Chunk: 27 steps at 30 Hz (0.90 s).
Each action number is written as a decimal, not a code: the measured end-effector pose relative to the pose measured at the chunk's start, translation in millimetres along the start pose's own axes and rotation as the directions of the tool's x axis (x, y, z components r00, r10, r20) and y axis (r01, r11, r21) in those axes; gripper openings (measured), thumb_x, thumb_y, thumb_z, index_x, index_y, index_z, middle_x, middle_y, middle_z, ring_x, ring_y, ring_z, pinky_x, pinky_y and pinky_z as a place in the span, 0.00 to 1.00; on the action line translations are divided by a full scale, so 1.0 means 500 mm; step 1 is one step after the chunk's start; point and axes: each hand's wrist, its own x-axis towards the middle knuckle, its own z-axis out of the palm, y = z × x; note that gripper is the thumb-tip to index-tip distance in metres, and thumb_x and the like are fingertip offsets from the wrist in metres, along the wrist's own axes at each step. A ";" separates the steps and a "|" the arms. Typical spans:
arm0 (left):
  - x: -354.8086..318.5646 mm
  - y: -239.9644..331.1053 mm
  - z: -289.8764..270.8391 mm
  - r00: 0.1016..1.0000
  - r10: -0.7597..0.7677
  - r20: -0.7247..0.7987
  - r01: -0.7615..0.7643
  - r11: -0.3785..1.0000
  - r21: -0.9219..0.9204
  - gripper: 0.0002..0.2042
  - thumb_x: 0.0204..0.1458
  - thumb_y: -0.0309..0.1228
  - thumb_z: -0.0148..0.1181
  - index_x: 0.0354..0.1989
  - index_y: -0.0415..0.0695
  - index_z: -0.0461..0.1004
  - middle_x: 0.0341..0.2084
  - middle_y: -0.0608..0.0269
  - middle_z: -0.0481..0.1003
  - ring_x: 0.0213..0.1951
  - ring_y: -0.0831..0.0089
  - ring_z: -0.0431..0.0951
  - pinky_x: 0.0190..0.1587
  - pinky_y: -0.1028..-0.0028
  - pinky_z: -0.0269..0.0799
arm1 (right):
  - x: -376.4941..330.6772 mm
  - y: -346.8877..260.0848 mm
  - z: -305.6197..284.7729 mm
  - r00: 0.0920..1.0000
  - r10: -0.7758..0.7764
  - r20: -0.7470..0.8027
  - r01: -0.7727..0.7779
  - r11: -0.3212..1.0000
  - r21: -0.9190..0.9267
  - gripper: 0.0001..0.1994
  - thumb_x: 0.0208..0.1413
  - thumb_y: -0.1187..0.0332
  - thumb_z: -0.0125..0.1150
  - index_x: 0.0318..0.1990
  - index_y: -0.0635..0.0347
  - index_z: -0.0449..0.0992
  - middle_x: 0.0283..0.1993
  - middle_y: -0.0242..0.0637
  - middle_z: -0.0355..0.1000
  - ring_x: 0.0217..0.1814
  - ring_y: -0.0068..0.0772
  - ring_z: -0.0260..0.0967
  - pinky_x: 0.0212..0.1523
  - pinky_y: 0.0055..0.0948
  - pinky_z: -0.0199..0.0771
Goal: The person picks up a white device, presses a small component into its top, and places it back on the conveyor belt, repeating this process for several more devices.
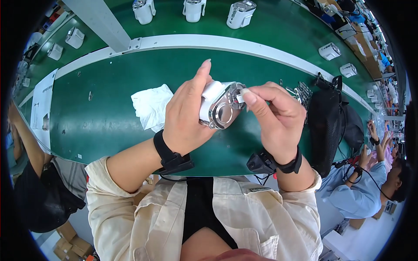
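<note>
My left hand (188, 114) is wrapped round a white handheld device (223, 112) with a shiny chrome face, its thumb pointing up and away. Two round parts show on that face, one above the other. At the upper round part my right hand (278, 114) pinches a small white piece (241, 98) between thumb and forefinger. Whether the piece is stuck to the device or loose against it I cannot tell. A crumpled white cloth (150, 105) lies on the green table just left of my left hand. Each of my wrists carries a black strap with a small box.
Similar white devices (193, 11) stand on a green surface beyond the white metal rail (183, 41). Small metal parts (301, 93) and a black bag (326, 126) lie at right. A printed sheet (42, 108) is at the left edge. Other people sit on both sides.
</note>
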 end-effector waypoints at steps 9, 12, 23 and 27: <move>-0.005 -0.011 -0.001 0.998 0.064 -0.025 -0.062 0.997 0.053 0.44 0.36 0.28 0.75 0.64 0.35 0.56 0.40 0.52 0.76 0.38 0.62 0.79 0.39 0.71 0.75 | -0.007 -0.004 0.011 0.970 -0.242 0.028 0.241 0.938 -0.251 0.04 0.52 0.79 0.63 0.35 0.69 0.79 0.26 0.37 0.74 0.25 0.24 0.66 0.27 0.20 0.63; -0.006 -0.010 -0.006 0.997 0.070 -0.022 -0.069 0.995 0.067 0.44 0.37 0.28 0.75 0.64 0.35 0.55 0.40 0.51 0.76 0.38 0.62 0.79 0.39 0.71 0.75 | -0.009 -0.003 0.013 0.941 -0.336 0.043 0.334 0.899 -0.284 0.06 0.50 0.79 0.63 0.36 0.69 0.79 0.25 0.38 0.73 0.23 0.27 0.66 0.26 0.21 0.64; -0.005 -0.019 0.002 0.987 0.134 -0.086 -0.130 0.990 0.045 0.40 0.36 0.28 0.73 0.60 0.30 0.60 0.35 0.50 0.75 0.35 0.59 0.78 0.37 0.68 0.75 | -0.005 0.004 0.005 0.849 -0.496 0.184 0.527 0.762 -0.376 0.13 0.43 0.81 0.64 0.40 0.73 0.78 0.23 0.40 0.69 0.20 0.34 0.64 0.22 0.28 0.63; 0.004 -0.019 0.003 0.991 0.111 -0.075 -0.108 0.993 0.036 0.40 0.37 0.28 0.72 0.60 0.30 0.60 0.35 0.49 0.75 0.35 0.58 0.78 0.37 0.68 0.75 | 0.016 0.011 -0.004 0.813 -0.532 0.236 0.580 0.709 -0.401 0.14 0.42 0.81 0.65 0.40 0.72 0.78 0.24 0.40 0.70 0.20 0.35 0.64 0.21 0.29 0.63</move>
